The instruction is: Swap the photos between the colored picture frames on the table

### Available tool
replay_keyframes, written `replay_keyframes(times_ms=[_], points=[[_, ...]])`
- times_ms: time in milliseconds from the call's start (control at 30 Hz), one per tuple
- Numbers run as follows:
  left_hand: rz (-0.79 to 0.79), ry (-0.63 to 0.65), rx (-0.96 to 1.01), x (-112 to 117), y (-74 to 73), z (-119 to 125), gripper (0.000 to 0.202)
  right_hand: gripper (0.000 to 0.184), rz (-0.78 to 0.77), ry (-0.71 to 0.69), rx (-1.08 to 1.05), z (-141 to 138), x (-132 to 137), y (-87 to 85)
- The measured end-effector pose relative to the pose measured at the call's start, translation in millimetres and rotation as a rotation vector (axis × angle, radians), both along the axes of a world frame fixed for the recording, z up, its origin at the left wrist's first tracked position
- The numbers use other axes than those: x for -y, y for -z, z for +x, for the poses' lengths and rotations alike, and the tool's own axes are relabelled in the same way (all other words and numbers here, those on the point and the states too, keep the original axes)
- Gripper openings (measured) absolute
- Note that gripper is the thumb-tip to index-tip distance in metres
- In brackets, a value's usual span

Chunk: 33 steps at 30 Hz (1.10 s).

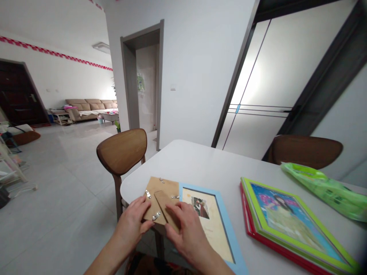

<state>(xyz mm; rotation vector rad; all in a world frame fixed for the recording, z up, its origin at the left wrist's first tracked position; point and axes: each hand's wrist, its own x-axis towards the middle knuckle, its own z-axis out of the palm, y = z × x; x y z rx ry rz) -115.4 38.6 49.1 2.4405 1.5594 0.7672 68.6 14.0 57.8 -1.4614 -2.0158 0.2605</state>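
A brown cardboard frame back (160, 191) with small metal clips and a fold-out stand lies at the near left corner of the white table (200, 164). My left hand (133, 221) grips its near left edge, fingers curled over it. My right hand (186, 229) presses down on the stand strip with bent fingers. Right beside the board lies a blue picture frame (226, 233) holding a small photo on a cream mat.
A stack of frames, green (289, 221) over red, lies to the right. A green plastic bag (323, 189) sits at the far right. Two wooden chairs (123, 151) stand at the table's far sides. Beyond are an open tiled floor, a doorway and a sofa.
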Motion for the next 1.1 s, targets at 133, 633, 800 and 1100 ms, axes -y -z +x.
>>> replay_keyframes(times_ms=[133, 633, 800, 1100], points=[[-0.064, 0.177, 0.055, 16.0, -13.2, 48.1, 0.044, 0.031, 0.023, 0.031, 0.058, 63.5, 23.6, -1.4], [-0.258, 0.3, -0.082, 28.4, 0.4, 97.2, 0.026, 0.031, 0.111, 0.121, 0.24, 126.6, 39.7, 45.6], [-0.299, 0.288, -0.111, 27.8, 1.1, 99.0, 0.024, 0.03, 0.042, 0.168, 0.213, 116.9, 35.2, 40.9], [-0.287, 0.36, -0.079, 31.2, 9.0, 95.7, 0.036, 0.031, -0.026, 0.179, 0.197, 121.9, 17.2, 30.5]])
